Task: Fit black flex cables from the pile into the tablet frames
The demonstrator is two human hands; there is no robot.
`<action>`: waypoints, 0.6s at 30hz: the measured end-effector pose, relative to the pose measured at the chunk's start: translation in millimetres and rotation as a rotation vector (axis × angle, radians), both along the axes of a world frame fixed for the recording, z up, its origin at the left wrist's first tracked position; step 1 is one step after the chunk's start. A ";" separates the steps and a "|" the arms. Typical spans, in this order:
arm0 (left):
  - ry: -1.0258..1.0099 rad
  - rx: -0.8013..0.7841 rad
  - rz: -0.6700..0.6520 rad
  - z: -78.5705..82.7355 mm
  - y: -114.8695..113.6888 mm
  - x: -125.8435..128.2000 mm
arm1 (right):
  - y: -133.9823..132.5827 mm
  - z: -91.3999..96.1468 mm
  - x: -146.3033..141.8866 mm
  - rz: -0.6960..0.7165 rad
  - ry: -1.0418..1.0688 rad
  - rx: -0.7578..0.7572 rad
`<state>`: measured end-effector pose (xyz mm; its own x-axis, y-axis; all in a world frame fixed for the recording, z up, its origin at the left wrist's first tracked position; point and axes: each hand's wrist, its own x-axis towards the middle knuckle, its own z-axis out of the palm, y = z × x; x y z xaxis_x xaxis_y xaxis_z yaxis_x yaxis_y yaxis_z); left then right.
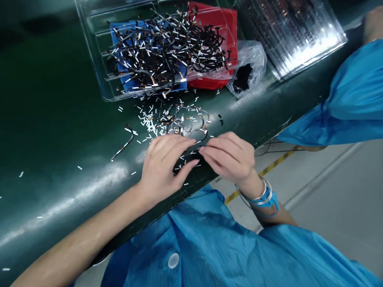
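- Pinching a thin dark cable (196, 148) between them, the left hand (162, 167) and right hand (233, 156) meet fingertip to fingertip at the near edge of the green table (47, 126).
- Left hand: fingers curled, thumb and forefinger closed on the cable's left part.
- Right hand: fingers bent, tips gripping the cable's right end; a blue wrist strap (262, 197) circles that wrist.
- The cable lies just above the table, between the two hands, largely hidden by fingers.
- Just beyond the hands lies a small pile of cables (180, 120) amid scattered white strips (147, 120); a single cable (123, 145) lies apart to the left.
- Farther back, a clear tray (91, 50) holds a heap of cables (166, 45), over a blue bin (117, 40) and a red bin (228, 24).
- A plastic bag (248, 66) sits beside the red bin, near a ribbed clear tray (288, 25).
- At the right edge, another person's blue sleeve (360, 98) rests on the table.
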<state>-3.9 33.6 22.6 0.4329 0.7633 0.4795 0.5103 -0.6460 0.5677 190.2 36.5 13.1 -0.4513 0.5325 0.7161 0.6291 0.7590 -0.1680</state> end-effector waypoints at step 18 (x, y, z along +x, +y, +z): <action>0.452 0.530 -0.158 -6.2 -3.7 6.6 | 5.2 -7.2 24.9 -0.243 0.067 -0.295</action>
